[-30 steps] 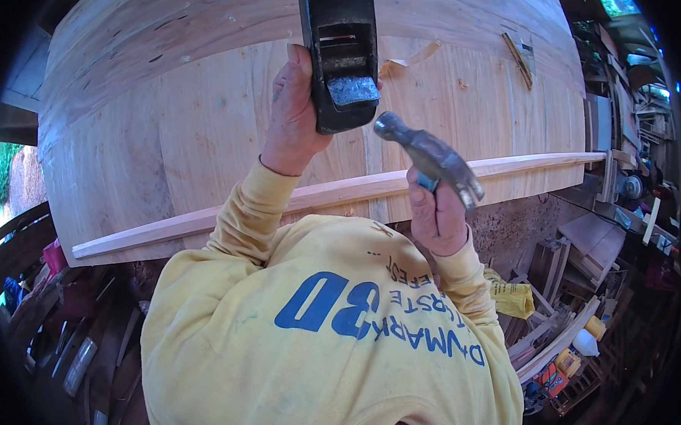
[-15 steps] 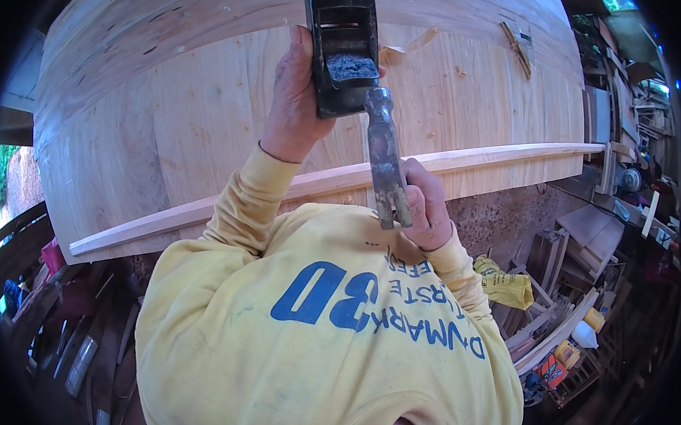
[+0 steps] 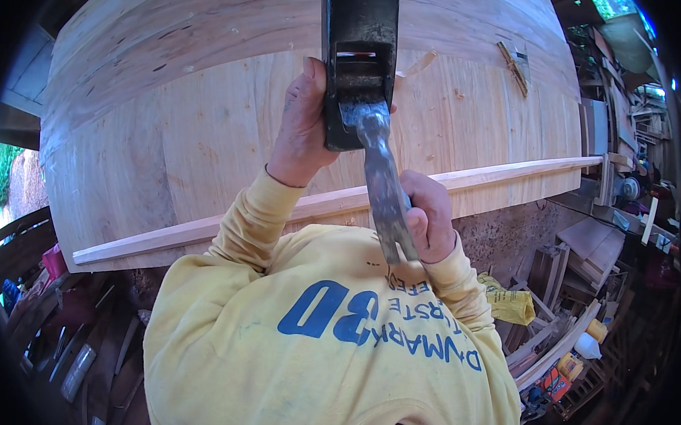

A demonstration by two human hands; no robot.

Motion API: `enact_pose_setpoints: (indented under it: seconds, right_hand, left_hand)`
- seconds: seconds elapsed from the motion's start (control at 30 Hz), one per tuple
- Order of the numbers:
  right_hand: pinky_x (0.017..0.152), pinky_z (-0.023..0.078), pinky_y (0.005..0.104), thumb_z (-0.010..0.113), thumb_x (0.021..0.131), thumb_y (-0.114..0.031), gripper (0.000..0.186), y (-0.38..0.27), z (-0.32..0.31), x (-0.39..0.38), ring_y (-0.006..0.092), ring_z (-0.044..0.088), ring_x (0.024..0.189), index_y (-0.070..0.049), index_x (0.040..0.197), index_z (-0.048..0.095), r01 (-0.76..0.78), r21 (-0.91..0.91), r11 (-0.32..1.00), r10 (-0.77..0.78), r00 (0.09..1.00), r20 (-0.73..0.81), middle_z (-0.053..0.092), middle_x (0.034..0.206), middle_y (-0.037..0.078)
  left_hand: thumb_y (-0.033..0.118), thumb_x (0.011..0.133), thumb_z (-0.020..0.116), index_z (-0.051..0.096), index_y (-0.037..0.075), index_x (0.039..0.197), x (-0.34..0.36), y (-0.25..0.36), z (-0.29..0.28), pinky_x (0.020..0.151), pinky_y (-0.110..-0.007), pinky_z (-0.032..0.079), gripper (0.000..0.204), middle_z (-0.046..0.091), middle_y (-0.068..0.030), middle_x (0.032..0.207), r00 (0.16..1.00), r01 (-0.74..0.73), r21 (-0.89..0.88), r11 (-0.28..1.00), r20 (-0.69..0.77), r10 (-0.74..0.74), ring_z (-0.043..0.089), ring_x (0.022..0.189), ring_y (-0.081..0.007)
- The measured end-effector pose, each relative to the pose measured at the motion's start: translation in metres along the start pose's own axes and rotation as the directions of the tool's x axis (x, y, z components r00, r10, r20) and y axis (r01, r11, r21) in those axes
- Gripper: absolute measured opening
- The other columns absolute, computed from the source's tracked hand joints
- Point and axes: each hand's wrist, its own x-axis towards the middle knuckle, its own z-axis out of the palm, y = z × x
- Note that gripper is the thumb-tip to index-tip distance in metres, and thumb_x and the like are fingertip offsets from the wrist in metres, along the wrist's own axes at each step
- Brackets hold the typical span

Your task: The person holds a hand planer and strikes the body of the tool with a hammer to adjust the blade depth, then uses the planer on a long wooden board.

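Wrapped around the near end of a dark hand plane (image 3: pixel 361 27) is my left hand (image 3: pixel 305 123), its thumb along the left side and fingertips showing on the right. The plane is held up over the workbench, with its slot facing me. My right hand (image 3: pixel 429 216) grips a claw hammer (image 3: pixel 386 188); its handle is hidden behind the head and fist. The hammer's face meets or overlaps the plane's iron area near the slot; I cannot tell if they touch. A long pale wood strip (image 3: pixel 326 203) lies across the bench's near edge, behind my forearms.
The broad wooden bench top (image 3: pixel 230 124) bears a curled shaving (image 3: pixel 419 64) and a thin brown stick (image 3: pixel 512 68). Scrap boards (image 3: pixel 554 271), a yellow bag (image 3: pixel 508 299) and bottles (image 3: pixel 587 345) crowd the lower right. More lumber and tools lie at lower left.
The hammer's face has come onto the plane's iron area, from beside its corner. Plane and left hand appear slightly lower and farther right in view.
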Motion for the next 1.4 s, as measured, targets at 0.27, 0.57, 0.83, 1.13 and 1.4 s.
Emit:
enact_pose_setpoints:
  seconds: [0.27,0.57,0.83,1.13,1.4]
  right_hand:
    - [0.054,0.036,0.0391,0.045,0.105,-0.057,0.056,0.005,-0.015,0.002,0.0286,0.049,0.057,-0.006,0.085,0.056,-0.015,-0.194,0.981,-0.015,0.988,-0.153,0.048,0.069,0.009]
    - [0.054,0.037,0.0371,0.044,0.106,-0.056,0.056,-0.018,-0.010,0.001,0.0255,0.051,0.056,-0.005,0.086,0.058,0.196,-0.098,0.976,-0.206,0.973,-0.100,0.050,0.069,0.006]
    - [0.053,0.037,0.0373,0.043,0.106,-0.057,0.058,-0.015,-0.009,-0.004,0.0262,0.050,0.056,-0.005,0.083,0.056,0.079,-0.168,0.983,-0.106,0.982,-0.156,0.051,0.069,0.009]
    - [0.052,0.037,0.0368,0.045,0.106,-0.056,0.059,-0.005,-0.002,-0.008,0.0263,0.050,0.055,-0.001,0.086,0.057,-0.045,-0.137,0.990,0.013,0.974,-0.225,0.048,0.068,0.010]
    - [0.054,0.040,0.0373,0.047,0.107,-0.051,0.054,0.005,-0.010,-0.001,0.0258,0.052,0.057,-0.001,0.088,0.058,-0.042,-0.215,0.976,0.007,0.987,-0.162,0.052,0.071,0.009]
  left_hand:
    - [0.079,0.093,0.043,0.044,0.002,0.152,-0.007,0.002,-0.004,0.091,-0.042,0.061,0.097,0.060,-0.0237,0.138,0.999,-0.038,0.243,0.969,0.030,0.031,0.068,0.113,-0.0305]
    - [0.076,0.095,0.044,0.043,0.003,0.152,0.006,0.014,0.011,0.092,-0.043,0.061,0.093,0.056,-0.0249,0.141,0.996,0.003,0.202,0.979,0.083,-0.021,0.067,0.115,-0.0331]
    - [0.074,0.098,0.040,0.044,0.004,0.152,0.006,0.010,0.014,0.091,-0.042,0.061,0.088,0.060,-0.0241,0.137,0.995,-0.004,0.184,0.983,0.095,-0.014,0.068,0.113,-0.0322]
    - [0.059,0.103,0.047,0.057,0.002,0.134,0.010,0.008,0.013,0.086,-0.042,0.065,0.066,0.071,-0.0160,0.118,0.999,-0.031,-0.002,1.000,0.006,0.031,0.075,0.099,-0.0280]
    - [0.066,0.100,0.046,0.052,0.001,0.141,0.012,0.000,0.004,0.089,-0.043,0.063,0.077,0.067,-0.0213,0.125,1.000,-0.018,-0.001,1.000,-0.008,0.018,0.073,0.103,-0.0310]
